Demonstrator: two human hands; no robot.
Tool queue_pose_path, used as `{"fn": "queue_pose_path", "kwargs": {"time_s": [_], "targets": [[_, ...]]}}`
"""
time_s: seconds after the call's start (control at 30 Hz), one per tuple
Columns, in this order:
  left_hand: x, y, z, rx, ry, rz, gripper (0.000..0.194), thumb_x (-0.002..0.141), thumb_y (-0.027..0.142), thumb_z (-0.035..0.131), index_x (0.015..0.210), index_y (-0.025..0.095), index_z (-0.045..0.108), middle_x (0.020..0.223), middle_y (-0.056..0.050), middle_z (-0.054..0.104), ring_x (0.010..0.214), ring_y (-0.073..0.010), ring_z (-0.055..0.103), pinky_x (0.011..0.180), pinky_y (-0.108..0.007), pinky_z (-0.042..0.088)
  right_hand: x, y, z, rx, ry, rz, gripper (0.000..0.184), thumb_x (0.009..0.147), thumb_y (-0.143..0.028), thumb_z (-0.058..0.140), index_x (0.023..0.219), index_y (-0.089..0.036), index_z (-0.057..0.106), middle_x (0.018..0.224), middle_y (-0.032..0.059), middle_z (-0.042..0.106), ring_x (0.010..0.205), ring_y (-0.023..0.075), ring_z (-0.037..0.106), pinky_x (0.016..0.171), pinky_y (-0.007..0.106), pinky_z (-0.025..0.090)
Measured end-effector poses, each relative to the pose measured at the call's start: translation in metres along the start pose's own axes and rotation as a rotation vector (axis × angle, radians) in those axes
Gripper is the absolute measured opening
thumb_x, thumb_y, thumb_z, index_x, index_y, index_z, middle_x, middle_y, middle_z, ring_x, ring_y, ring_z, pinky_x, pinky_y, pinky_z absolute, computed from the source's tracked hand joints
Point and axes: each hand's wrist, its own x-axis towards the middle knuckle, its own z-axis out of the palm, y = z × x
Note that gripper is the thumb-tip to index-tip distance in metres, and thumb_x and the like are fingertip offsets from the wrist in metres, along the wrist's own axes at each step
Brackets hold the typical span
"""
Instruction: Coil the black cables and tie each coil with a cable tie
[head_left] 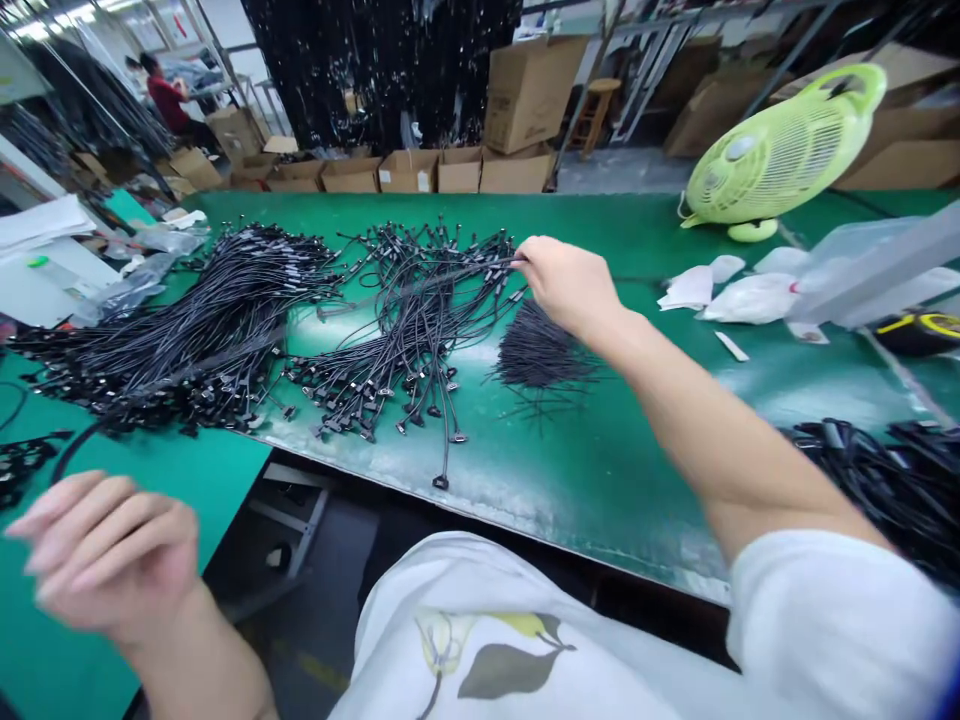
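My right hand (566, 285) is closed in a pinch on one end of a black cable (262, 343), above the far side of the green table. The cable stretches left in a blurred line across the piles and reaches the fingers of my left hand (112, 555). That hand is raised at the lower left, its fingers curled and smeared by motion; the grip itself is hidden. Beneath the cable lie a loose pile of short black cables with connectors (405, 330) and a larger heap of cables (202, 300). Below my right hand is a bundle of thin black ties (541, 350).
A green fan (780, 150) stands at the back right, near white plastic bags (750, 298). More coiled cables (885, 480) lie at the right edge. Cardboard boxes (352, 175) line the table's far side. A person in red (166, 95) sits in the distance.
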Motion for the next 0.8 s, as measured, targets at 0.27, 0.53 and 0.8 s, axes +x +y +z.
{"fn": "queue_pose_path", "kwargs": {"time_s": [0.27,0.53,0.8], "targets": [[-0.009,-0.101,0.124,0.474,-0.750,-0.213,0.031,0.091,0.038,0.053,0.108,0.018,0.069,0.094,-0.009,0.071,0.095,-0.0203,0.065,0.092,-0.034,0.049,-0.115,-0.080,-0.051,0.123,-0.616,-0.505,0.022,0.096,-0.030,0.044,0.089,-0.019,0.062,0.081,0.0024,0.065,0.066,0.0128,0.058,0.052,0.025,0.027],[0.017,-0.104,0.132,-0.281,-0.766,-0.747,0.021,0.089,0.030,0.059,0.091,0.011,0.068,0.046,0.010,0.026,0.036,-0.0026,0.019,0.034,-0.012,0.030,-0.133,0.036,-0.052,0.254,-0.423,-0.071,0.038,0.090,-0.051,0.051,0.103,-0.018,0.064,0.089,0.0060,0.068,0.078,0.0193,0.062,0.064,0.028,0.042],[0.036,-0.104,0.153,-0.285,-0.432,-0.638,0.033,0.082,0.011,0.062,0.115,0.008,0.062,0.068,0.003,0.052,0.054,-0.0045,0.050,0.064,-0.020,0.050,-0.180,0.020,-0.041,0.099,-0.237,-0.256,0.035,0.099,-0.031,0.035,0.108,-0.018,0.066,0.077,0.0048,0.067,0.068,0.0167,0.060,0.060,0.028,0.040]]}}
